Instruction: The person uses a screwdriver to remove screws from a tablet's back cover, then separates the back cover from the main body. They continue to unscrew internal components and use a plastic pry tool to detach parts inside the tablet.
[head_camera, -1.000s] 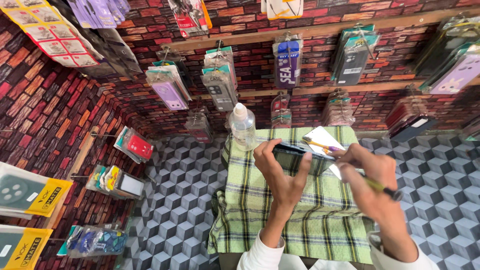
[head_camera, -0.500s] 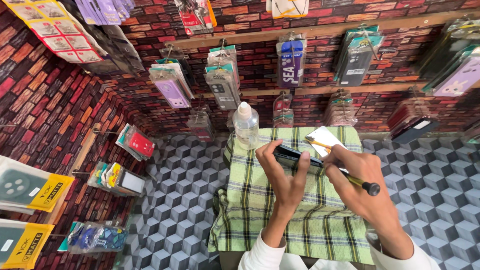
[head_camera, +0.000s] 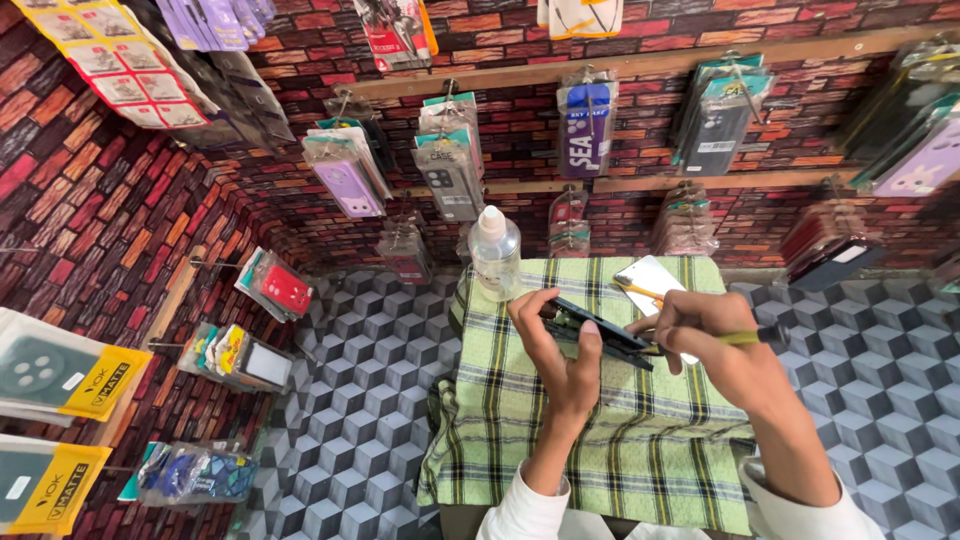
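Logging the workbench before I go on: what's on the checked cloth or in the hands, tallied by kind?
Phone, in left hand: 1
Yellow-handled tool, in right hand: 1
Clear bottle: 1
White flat panel: 1
Total: 4

Clear bottle (head_camera: 495, 250), hanging phone cases (head_camera: 447, 170)

Clear rectangular hanging packets of phone covers line the brick wall at twelve o'clock: a lilac-cover packet (head_camera: 345, 175), a grey-cover packet (head_camera: 448, 172), a blue-cover packet (head_camera: 587, 128). At nine o'clock, yellow-and-green flat boxes (head_camera: 62, 372) and a red-cover packet (head_camera: 277, 287).
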